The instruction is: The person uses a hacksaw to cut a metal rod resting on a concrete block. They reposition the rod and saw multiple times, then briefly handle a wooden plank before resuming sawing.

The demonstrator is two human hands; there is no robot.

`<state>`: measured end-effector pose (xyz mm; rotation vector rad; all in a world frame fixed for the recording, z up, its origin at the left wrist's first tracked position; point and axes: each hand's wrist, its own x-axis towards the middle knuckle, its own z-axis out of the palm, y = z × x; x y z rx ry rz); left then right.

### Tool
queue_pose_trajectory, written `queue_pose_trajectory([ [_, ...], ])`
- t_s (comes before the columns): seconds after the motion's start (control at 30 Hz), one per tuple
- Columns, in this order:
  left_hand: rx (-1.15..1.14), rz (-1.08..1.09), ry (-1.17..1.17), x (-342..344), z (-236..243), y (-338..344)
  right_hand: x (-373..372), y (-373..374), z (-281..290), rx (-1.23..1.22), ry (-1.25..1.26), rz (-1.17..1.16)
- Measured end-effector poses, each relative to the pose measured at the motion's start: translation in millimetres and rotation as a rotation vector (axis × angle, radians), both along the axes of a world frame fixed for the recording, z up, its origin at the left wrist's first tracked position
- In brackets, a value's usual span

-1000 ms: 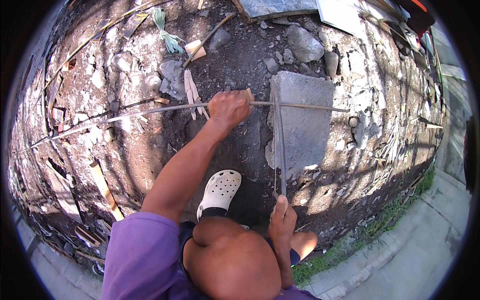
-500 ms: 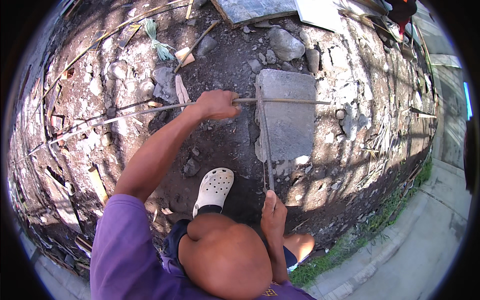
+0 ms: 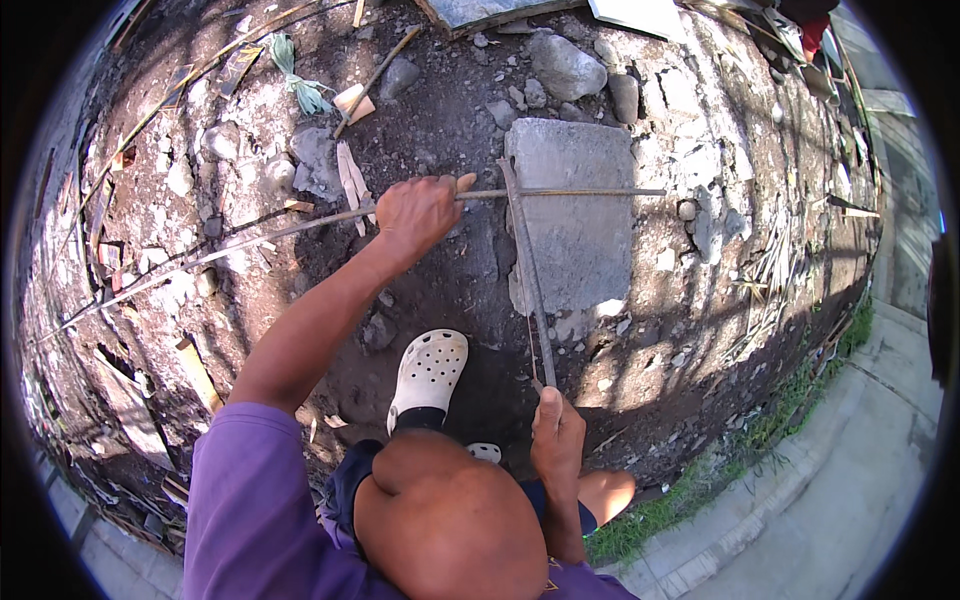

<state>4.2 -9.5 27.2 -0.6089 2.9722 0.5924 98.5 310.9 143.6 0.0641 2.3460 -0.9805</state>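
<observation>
My left hand (image 3: pixel 415 212) is closed around a long thin metal rod (image 3: pixel 270 232), its knuckles facing up. The rod runs from the far left across the ground, and its right end passes over a flat grey concrete block (image 3: pixel 585 240). My right hand (image 3: pixel 557 435) grips the near end of a hacksaw (image 3: pixel 530 270), thumb lying along the top. The saw points away from me and crosses the rod near the block's left edge. A thin blade shows beside its frame; its exact contact with the rod is hard to make out.
My bent knee (image 3: pixel 450 515) and a white clog (image 3: pixel 428 372) are close below the rod. Stones (image 3: pixel 567 75) and a grey panel (image 3: pixel 490 12) lie beyond the block. Green twine (image 3: pixel 297 78) and wood scraps litter the left. A grassy edge and concrete pavement (image 3: pixel 780 510) border the right.
The hacksaw has slid slightly toward me against the block and tilts a little more leftward. My left hand keeps hold of the rod, its wrist slightly turned. Part of a second clog now shows.
</observation>
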Motion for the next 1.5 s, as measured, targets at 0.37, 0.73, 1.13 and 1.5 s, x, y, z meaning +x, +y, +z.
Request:
queue_pose_trajectory([
  [0.37,1.046,-0.105,-0.317,-9.5,3.9,-49.7,8.1,-15.1,-17.6,-0.058,0.025,-0.05],
  [0.73,0.347,-0.2,-0.366,-11.0,16.8,-29.1,17.7,-1.8,2.3,0.035,-0.055,-0.045],
  [1.13,0.225,-0.197,-0.234,-3.9,21.7,-21.3,-46.8,-60.7,-36.4,-0.014,0.124,0.033],
  [1.5,0.162,-0.128,-0.126,1.0,14.1,-11.8,-77.1,-105.6,-28.4,0.023,0.215,0.096],
])
